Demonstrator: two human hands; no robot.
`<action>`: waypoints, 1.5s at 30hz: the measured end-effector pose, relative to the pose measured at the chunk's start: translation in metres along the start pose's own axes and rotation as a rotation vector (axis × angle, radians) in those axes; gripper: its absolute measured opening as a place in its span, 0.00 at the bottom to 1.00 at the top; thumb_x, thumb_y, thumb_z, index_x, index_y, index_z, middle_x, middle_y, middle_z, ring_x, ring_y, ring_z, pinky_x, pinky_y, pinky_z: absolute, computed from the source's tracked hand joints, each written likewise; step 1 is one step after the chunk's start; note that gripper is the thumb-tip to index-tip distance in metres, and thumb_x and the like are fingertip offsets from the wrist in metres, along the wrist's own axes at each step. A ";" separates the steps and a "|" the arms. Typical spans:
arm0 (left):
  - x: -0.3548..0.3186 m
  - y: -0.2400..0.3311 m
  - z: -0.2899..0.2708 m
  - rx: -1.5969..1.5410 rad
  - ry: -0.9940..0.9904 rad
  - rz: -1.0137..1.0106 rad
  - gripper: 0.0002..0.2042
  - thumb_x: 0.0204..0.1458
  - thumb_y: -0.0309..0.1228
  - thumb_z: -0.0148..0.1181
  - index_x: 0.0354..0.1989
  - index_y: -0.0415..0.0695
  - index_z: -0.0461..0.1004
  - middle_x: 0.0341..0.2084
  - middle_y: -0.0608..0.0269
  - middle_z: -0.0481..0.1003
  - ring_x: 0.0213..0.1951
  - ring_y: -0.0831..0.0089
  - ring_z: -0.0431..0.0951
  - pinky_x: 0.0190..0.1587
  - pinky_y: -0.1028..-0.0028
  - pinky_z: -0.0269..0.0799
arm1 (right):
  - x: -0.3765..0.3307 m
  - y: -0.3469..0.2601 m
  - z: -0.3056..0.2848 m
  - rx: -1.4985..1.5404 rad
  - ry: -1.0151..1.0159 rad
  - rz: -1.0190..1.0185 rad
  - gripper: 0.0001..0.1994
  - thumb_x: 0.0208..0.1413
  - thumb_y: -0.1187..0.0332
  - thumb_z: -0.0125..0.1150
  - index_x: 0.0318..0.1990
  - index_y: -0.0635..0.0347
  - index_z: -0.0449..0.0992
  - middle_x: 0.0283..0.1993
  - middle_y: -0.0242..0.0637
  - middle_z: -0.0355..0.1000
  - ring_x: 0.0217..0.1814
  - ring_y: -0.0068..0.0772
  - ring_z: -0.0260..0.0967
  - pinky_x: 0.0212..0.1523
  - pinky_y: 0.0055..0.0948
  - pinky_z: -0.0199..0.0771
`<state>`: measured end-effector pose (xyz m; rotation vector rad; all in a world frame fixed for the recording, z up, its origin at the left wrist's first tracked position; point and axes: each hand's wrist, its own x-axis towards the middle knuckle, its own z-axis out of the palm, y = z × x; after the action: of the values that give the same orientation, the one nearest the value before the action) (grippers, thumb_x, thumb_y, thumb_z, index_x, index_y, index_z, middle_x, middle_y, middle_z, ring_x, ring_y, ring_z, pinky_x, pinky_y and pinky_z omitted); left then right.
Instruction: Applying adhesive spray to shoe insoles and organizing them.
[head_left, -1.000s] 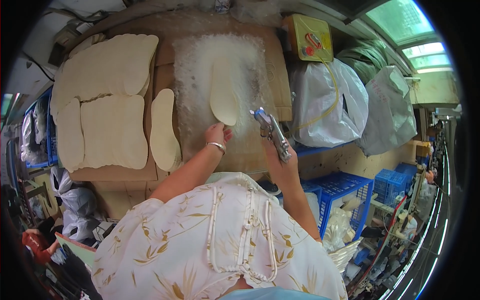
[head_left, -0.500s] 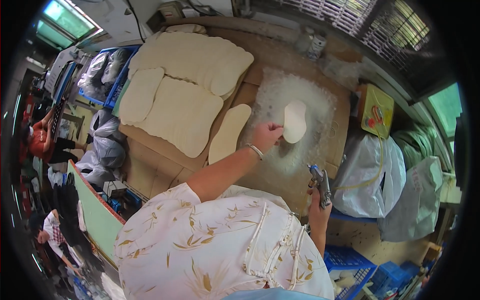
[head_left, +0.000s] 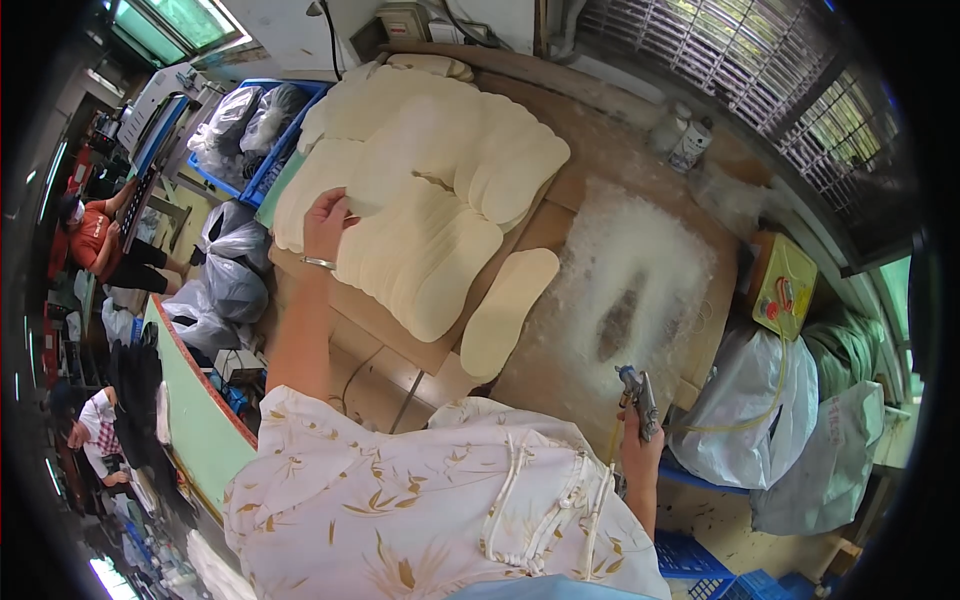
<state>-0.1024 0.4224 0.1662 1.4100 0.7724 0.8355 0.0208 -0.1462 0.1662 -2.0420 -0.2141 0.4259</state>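
My left hand [head_left: 326, 225], with a bangle at its wrist, is over the pile of cream insoles [head_left: 420, 270]. Its fingers pinch the edge of a pale insole [head_left: 384, 172], which is slightly blurred and overlaps the others. A metal spray gun [head_left: 640, 400] with a blue front part sits in my right hand [head_left: 640, 440], near the board's front right. One single insole [head_left: 508, 312] lies apart, between the pile and a white-misted patch [head_left: 640, 250]. A dark foot-shaped mark [head_left: 622, 318] shows within that patch.
A yellow container [head_left: 784, 285] with a hose stands at the right, above white sacks [head_left: 745, 400]. Spray cans or bottles [head_left: 690, 143] stand at the back. At left are a blue crate [head_left: 250, 140] of bags and a green-topped table [head_left: 200, 400]. Two other people are farther left.
My left hand has carried the insole from the white-misted patch leftward over the pile, baring the dark mark. My right hand still holds the spray gun at the right. The view has shifted.
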 end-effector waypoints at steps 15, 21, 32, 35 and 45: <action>0.011 -0.116 -0.132 -0.067 0.364 -0.389 0.10 0.54 0.25 0.53 0.43 0.37 0.70 0.30 0.60 0.74 0.26 0.72 0.76 0.29 0.72 0.79 | -0.001 -0.029 0.017 -0.042 -0.022 0.065 0.12 0.58 0.67 0.53 0.40 0.69 0.73 0.30 0.36 0.72 0.33 0.25 0.67 0.36 0.26 0.67; 0.041 -0.156 -0.191 0.208 0.463 -0.427 0.16 0.53 0.35 0.55 0.44 0.34 0.72 0.32 0.54 0.77 0.32 0.67 0.79 0.33 0.71 0.76 | 0.002 -0.020 0.014 0.033 -0.033 0.023 0.12 0.58 0.66 0.54 0.41 0.67 0.73 0.28 0.34 0.71 0.31 0.23 0.65 0.35 0.25 0.66; -0.179 -0.099 0.122 0.931 -0.363 0.205 0.31 0.43 0.40 0.64 0.54 0.35 0.65 0.52 0.46 0.67 0.53 0.51 0.67 0.55 0.62 0.64 | -0.010 -0.013 0.007 -0.028 -0.026 0.134 0.13 0.59 0.65 0.54 0.42 0.69 0.74 0.33 0.35 0.75 0.36 0.22 0.69 0.39 0.24 0.68; -0.198 -0.109 0.139 1.036 -0.413 0.051 0.28 0.44 0.39 0.62 0.52 0.35 0.66 0.51 0.46 0.68 0.51 0.51 0.69 0.55 0.61 0.64 | -0.014 -0.009 0.001 0.000 0.012 0.068 0.11 0.58 0.65 0.55 0.38 0.67 0.72 0.24 0.30 0.64 0.27 0.20 0.57 0.29 0.24 0.62; -0.205 -0.073 0.172 0.607 -0.328 -0.038 0.08 0.50 0.26 0.60 0.38 0.39 0.74 0.27 0.65 0.77 0.25 0.81 0.74 0.28 0.79 0.70 | -0.029 0.020 -0.031 -0.016 0.063 0.069 0.11 0.58 0.64 0.54 0.39 0.64 0.71 0.23 0.40 0.65 0.26 0.30 0.59 0.31 0.29 0.65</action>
<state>-0.0567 0.1586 0.0911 1.9994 0.8264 0.3244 0.0056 -0.1900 0.1686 -2.0795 -0.1095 0.4023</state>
